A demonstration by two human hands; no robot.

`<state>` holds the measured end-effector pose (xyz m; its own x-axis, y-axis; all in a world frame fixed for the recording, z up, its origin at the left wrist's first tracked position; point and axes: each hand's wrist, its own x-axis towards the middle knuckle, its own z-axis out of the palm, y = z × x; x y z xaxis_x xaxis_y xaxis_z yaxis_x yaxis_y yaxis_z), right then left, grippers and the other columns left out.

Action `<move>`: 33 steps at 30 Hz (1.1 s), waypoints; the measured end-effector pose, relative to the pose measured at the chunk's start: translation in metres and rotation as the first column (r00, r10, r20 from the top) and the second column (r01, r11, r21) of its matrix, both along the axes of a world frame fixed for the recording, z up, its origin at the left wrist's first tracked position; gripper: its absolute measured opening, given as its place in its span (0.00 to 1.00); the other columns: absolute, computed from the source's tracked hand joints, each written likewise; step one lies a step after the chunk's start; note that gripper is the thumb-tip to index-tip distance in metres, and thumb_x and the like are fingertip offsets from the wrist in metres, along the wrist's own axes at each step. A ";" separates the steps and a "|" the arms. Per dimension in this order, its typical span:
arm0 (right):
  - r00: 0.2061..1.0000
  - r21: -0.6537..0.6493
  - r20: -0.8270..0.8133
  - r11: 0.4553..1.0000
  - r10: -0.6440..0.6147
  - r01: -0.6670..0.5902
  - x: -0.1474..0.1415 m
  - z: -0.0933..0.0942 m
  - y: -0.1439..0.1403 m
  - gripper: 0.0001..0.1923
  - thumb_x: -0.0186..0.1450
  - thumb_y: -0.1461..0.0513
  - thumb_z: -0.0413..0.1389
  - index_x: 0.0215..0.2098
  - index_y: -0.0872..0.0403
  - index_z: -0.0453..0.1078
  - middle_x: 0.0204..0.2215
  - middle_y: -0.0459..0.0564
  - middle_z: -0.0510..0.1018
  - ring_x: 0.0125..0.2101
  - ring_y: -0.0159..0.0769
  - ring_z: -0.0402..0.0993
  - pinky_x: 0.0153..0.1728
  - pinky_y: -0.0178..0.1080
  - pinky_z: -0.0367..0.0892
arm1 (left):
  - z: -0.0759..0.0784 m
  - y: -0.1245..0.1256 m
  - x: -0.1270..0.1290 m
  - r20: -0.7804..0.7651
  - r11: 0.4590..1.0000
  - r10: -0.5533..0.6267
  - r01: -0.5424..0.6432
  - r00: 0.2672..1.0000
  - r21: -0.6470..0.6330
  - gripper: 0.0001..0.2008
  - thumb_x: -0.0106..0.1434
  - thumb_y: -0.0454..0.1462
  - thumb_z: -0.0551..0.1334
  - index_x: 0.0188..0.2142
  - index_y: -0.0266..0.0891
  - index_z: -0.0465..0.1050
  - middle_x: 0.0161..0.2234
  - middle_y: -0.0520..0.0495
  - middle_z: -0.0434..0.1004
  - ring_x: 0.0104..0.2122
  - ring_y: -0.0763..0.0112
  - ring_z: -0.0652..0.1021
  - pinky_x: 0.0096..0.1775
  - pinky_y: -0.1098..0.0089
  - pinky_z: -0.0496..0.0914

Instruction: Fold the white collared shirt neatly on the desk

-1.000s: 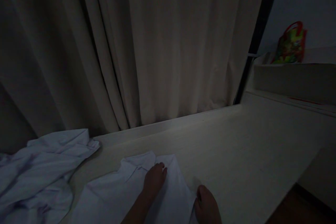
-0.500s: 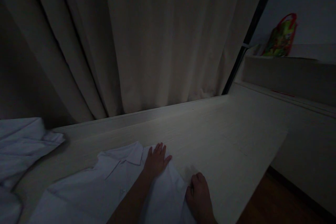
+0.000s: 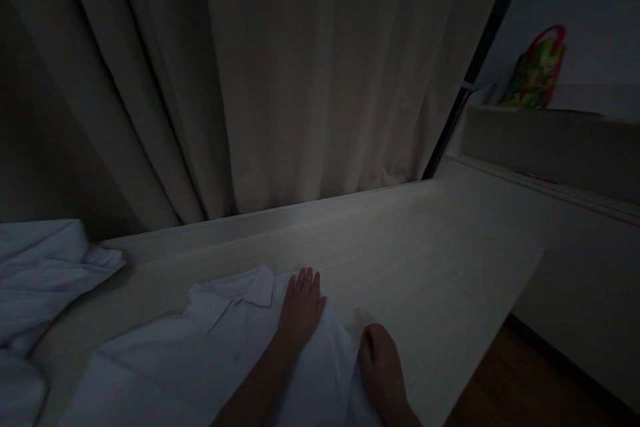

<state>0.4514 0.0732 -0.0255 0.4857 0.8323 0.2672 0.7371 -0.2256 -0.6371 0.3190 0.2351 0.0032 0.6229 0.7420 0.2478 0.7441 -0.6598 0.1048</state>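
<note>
A white collared shirt lies spread on the pale table, its collar pointing toward the curtain. My left hand rests flat on the shirt's shoulder beside the collar, fingers stretched out. At the shirt's right edge, by the sleeve, my right hand is closed with the fingers curled around the white cloth. The lower part of the shirt runs out of view at the bottom.
More white folded cloth lies in a pile at the left. A beige curtain hangs behind the table, which has a raised back edge. On a ledge at the right stands a green and red bag.
My left hand stays on the shoulder, its fingers shifted slightly. My right hand has turned a little at the shirt's edge. The shirt lies nearly the same.
</note>
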 end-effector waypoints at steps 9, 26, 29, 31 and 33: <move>0.996 0.004 0.091 1.000 0.017 -0.018 0.001 0.001 0.002 0.06 0.60 0.67 0.47 0.29 0.52 0.64 0.28 0.48 0.69 0.32 0.37 0.66 0.37 0.40 0.60 | -0.010 -0.077 -0.025 -0.049 0.978 0.024 -0.034 0.998 -0.208 0.37 0.60 0.59 0.39 0.63 0.44 0.49 0.65 0.37 0.49 0.64 0.46 0.51 0.60 0.38 0.49; 0.967 -0.036 0.252 0.999 -0.023 0.033 -0.004 0.000 0.004 0.08 0.58 0.71 0.46 0.29 0.53 0.62 0.30 0.49 0.68 0.33 0.38 0.65 0.37 0.40 0.61 | -0.006 -0.068 -0.019 -0.106 0.994 0.031 -0.042 0.994 -0.099 0.40 0.58 0.61 0.44 0.60 0.37 0.57 0.62 0.31 0.57 0.62 0.40 0.56 0.59 0.37 0.50; 0.958 -0.046 0.287 0.998 -0.029 0.044 -0.005 -0.003 0.005 0.07 0.58 0.71 0.47 0.29 0.53 0.61 0.29 0.49 0.68 0.33 0.38 0.65 0.37 0.40 0.60 | 0.015 -0.045 -0.011 -0.102 0.995 0.068 -0.075 0.992 -0.070 0.25 0.65 0.46 0.43 0.54 0.36 0.66 0.58 0.36 0.66 0.59 0.52 0.63 0.59 0.51 0.57; 0.951 -0.042 0.309 0.998 -0.023 0.038 -0.004 -0.007 0.006 0.07 0.58 0.71 0.47 0.30 0.53 0.61 0.30 0.49 0.68 0.33 0.38 0.65 0.38 0.40 0.60 | 0.028 -0.023 -0.004 -0.085 0.990 0.125 -0.131 0.988 -0.061 0.21 0.65 0.39 0.42 0.49 0.37 0.69 0.51 0.39 0.73 0.53 0.59 0.71 0.53 0.58 0.64; 0.942 -0.032 0.334 0.999 -0.027 0.040 -0.004 -0.010 0.006 0.08 0.57 0.71 0.47 0.31 0.53 0.62 0.30 0.49 0.69 0.34 0.38 0.65 0.38 0.40 0.60 | 0.036 0.000 0.005 -0.076 0.977 0.197 -0.202 0.978 -0.070 0.21 0.65 0.39 0.42 0.45 0.36 0.70 0.44 0.38 0.76 0.45 0.60 0.74 0.45 0.61 0.68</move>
<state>0.4478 0.0796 -0.0358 0.4025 0.8295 0.3871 0.8971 -0.2733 -0.3472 0.3242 0.2350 0.0392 0.4740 0.8681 0.1474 0.8670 -0.4894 0.0942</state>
